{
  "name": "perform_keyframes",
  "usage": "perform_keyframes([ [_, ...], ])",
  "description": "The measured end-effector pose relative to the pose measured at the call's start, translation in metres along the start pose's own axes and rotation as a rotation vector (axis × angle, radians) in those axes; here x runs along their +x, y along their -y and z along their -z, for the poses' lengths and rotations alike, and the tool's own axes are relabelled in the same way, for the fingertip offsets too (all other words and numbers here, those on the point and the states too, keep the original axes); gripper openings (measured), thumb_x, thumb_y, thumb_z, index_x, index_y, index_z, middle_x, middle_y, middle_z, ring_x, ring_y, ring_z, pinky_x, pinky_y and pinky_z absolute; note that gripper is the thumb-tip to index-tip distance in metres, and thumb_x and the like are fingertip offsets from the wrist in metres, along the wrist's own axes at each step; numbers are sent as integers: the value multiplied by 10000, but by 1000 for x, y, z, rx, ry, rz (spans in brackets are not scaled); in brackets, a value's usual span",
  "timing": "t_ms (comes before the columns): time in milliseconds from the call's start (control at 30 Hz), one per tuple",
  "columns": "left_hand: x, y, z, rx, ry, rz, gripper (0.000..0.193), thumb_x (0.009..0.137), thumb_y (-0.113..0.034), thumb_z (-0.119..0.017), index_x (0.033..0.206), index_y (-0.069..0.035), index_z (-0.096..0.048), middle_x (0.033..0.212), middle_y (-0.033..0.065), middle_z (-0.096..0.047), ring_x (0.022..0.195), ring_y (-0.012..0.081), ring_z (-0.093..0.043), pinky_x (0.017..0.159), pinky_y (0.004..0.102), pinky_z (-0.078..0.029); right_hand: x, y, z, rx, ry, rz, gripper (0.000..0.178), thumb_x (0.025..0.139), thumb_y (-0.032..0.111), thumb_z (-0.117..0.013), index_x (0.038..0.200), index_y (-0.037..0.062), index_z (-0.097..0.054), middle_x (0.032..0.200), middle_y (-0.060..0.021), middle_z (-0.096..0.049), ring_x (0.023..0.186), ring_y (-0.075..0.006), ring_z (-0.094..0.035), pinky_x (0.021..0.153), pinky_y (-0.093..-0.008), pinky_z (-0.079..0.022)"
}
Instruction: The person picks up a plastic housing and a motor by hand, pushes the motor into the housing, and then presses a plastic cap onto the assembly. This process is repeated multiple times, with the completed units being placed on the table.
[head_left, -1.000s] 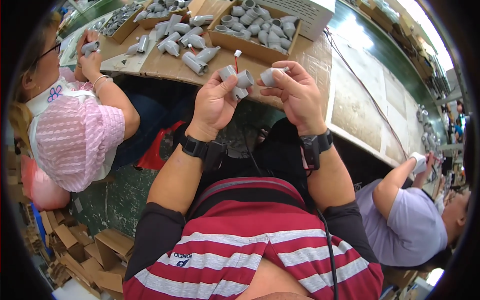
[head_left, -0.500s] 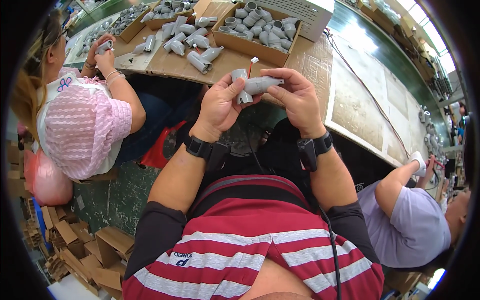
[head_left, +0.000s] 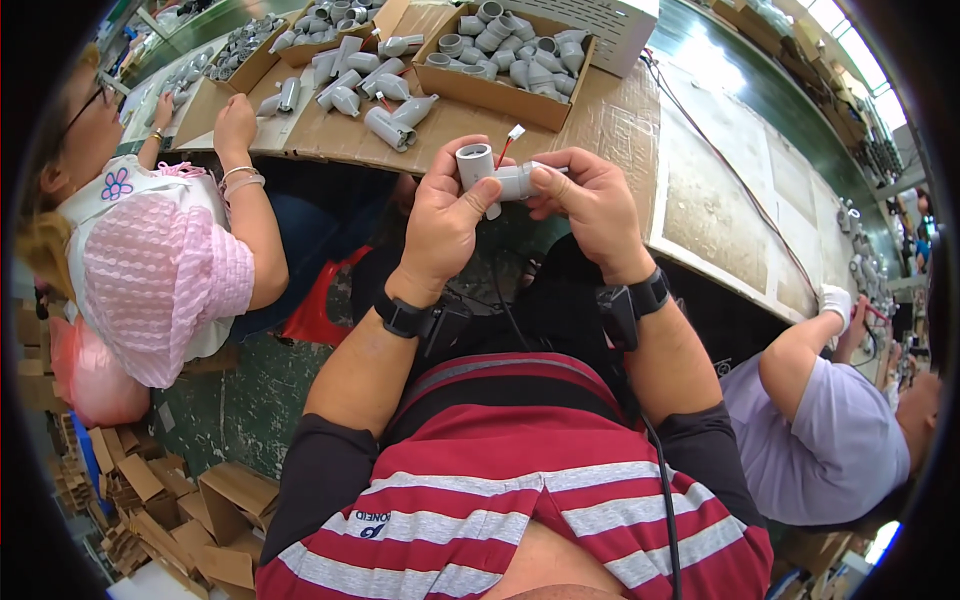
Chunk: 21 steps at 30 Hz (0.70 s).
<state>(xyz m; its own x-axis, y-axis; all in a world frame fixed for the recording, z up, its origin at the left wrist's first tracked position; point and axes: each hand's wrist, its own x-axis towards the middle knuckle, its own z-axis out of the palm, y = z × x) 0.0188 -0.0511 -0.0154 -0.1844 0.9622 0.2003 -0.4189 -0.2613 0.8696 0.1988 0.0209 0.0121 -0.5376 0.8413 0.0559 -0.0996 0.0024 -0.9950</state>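
Note:
Both my hands grip one grey plastic pipe fitting (head_left: 513,182) in front of the table edge. It has a short round tube with its open end facing up, and a side branch pointing right. My left hand (head_left: 440,225) is closed around the tube, thumb on its front. The fingers of my right hand (head_left: 592,200) pinch the end of the branch. Red wire with a small white connector (head_left: 516,132) stands up from the fitting. My fingers hide its underside.
Loose grey fittings (head_left: 388,122) lie on the cardboard-covered table beyond my hands, beside a cardboard box (head_left: 548,112) full of them. A metal casing (head_left: 610,30) stands behind. Black cable (head_left: 735,180) crosses the right tabletop. Co-workers sit at left (head_left: 160,265) and right (head_left: 830,430).
The fitting has tipped in my hands, so the tube's open end now faces up. The left co-worker's hands have moved apart, and the part they held no longer shows.

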Motion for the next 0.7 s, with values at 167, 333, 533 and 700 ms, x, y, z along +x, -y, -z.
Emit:
perform_keyframes([
  [167,-4,6,-4,163,-3,-133,448,1021,-39,-601,1432,-50,-424,1210,106,-649,1080,171,-617,957,307,-505,-1,-7,-13,226,-111,-148,294,998,286,-703,1049,-2,-670,822,-89,-702,626,-133,-655,545,-253,-548],
  [333,-8,11,-9,173,-44,-195,452,1026,-37,-589,1438,-50,-403,1219,97,-633,1073,160,-605,949,302,-499,-5,-7,-30,329,-223,-202,318,1004,332,-692,1002,15,-667,779,-78,-688,589,-127,-630,499,-239,-510],
  [533,-19,10,-13,254,-154,-110,420,1029,-30,-569,1415,-36,-401,1194,93,-628,1028,158,-596,928,300,-494,-10,-25,-40,213,-300,-71,313,1010,356,-680,983,45,-661,734,-52,-664,554,-101,-592,457,-217,-453],
  [700,-23,15,-11,458,-209,-277,392,1029,-35,-566,1389,-26,-413,1152,105,-635,998,168,-605,914,307,-497,-14,-17,-52,275,-314,-149,294,1011,355,-679,977,64,-655,699,-30,-637,516,-82,-552,431,-206,-419],
])
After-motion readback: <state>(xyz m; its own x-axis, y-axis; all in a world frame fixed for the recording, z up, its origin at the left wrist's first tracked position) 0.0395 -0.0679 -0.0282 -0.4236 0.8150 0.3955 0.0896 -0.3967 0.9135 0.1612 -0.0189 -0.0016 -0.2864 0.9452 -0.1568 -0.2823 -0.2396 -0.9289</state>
